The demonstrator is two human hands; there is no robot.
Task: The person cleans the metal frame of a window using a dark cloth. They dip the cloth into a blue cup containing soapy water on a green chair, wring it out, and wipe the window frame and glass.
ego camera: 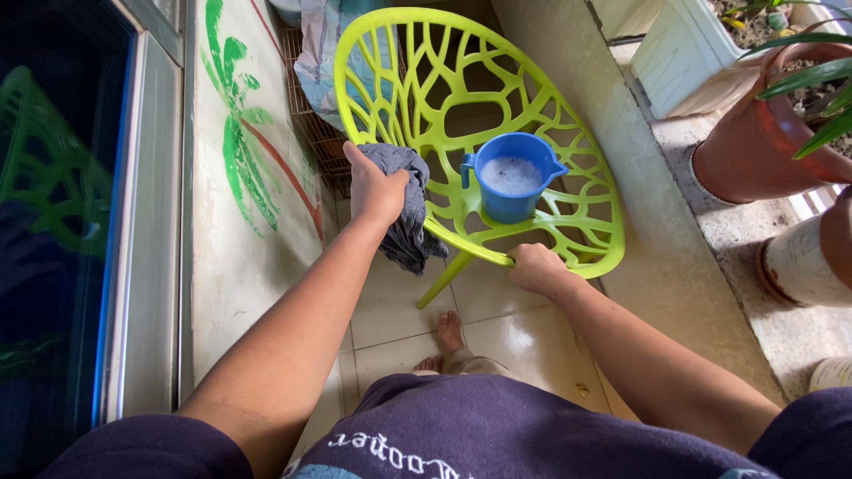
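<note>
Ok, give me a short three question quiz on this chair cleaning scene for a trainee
1. True or false: the left hand holds a grey rag against the green chair.
2. What sits on the chair seat? A) blue jug of soapy water B) red bucket C) sponge
3. Which part of the chair does the right hand have in its grip?

Key:
1. True
2. A, the blue jug
3. The seat's front edge
</note>
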